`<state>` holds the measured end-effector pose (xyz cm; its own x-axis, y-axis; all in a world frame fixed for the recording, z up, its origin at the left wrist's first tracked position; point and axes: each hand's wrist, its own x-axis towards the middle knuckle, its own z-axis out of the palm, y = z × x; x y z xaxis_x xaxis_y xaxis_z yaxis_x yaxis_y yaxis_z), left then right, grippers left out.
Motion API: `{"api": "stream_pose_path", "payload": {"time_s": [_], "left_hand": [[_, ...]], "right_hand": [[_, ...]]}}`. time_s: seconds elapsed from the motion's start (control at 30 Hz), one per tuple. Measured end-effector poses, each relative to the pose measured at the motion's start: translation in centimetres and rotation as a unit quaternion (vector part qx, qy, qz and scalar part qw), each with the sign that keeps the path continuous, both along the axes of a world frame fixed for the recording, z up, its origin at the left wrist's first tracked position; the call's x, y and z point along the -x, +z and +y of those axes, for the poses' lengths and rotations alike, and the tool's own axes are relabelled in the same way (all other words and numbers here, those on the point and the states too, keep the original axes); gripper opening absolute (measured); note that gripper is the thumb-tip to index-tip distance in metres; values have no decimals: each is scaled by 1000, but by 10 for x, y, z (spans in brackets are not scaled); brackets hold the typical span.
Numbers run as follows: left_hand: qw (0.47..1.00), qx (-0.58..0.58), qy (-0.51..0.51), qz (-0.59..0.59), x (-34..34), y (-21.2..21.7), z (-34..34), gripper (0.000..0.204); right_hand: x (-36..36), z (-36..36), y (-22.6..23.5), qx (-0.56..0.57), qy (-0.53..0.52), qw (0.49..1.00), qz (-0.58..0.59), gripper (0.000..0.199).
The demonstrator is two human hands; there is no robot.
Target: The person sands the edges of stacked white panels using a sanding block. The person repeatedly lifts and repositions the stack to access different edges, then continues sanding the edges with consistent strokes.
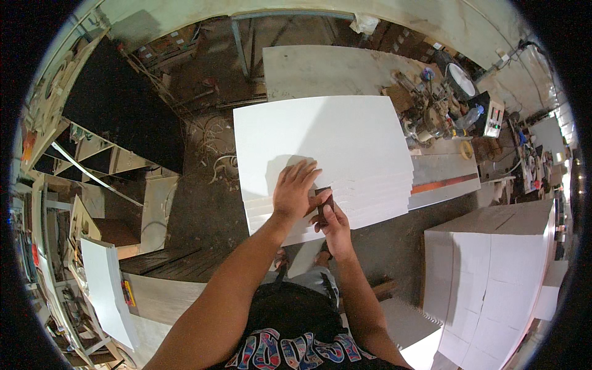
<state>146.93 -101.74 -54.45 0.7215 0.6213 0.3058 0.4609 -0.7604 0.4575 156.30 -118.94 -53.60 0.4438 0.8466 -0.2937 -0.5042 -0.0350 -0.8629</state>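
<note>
A stack of white sheets (320,132) lies in front of me, its near edges fanned out in steps. My left hand (296,191) rests on top of the sheets with fingers stretched forward. Its thumb reaches over to the upper part of a small dark brown block (324,216). My right hand (336,229) grips that block from the right, at the stepped edges of the stack. The block stands roughly lengthwise, pointing away from me; what its underside touches is hidden.
Under the stack is a worktable (320,71), with tools and machine parts (431,117) crowding its right end. A control box (494,118) stands there too. Large white panels (487,290) stand at lower right. Black panels and wooden frames (105,154) fill the left.
</note>
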Motion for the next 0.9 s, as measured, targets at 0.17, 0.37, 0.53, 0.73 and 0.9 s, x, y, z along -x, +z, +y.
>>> {"api": "stream_pose_path", "payload": {"time_s": [0.17, 0.37, 0.53, 0.73, 0.9], "left_hand": [[1000, -22, 0, -2, -2, 0, -1, 60], [998, -53, 0, -33, -3, 0, -1, 41], [999, -48, 0, -20, -3, -1, -1, 36], [999, -53, 1, -11, -3, -2, -1, 36], [998, -63, 0, -25, -3, 0, -3, 36]], "right_hand": [[-13, -5, -8, -2, 23, 999, 38, 57], [-16, -10, -14, -9, 27, 997, 65, 57], [-7, -8, -14, -21, 17, 998, 62, 55], [-2, -8, -21, -51, 1, 985, 166, 50], [-2, -9, -21, -72, -5, 986, 152, 57]]}}
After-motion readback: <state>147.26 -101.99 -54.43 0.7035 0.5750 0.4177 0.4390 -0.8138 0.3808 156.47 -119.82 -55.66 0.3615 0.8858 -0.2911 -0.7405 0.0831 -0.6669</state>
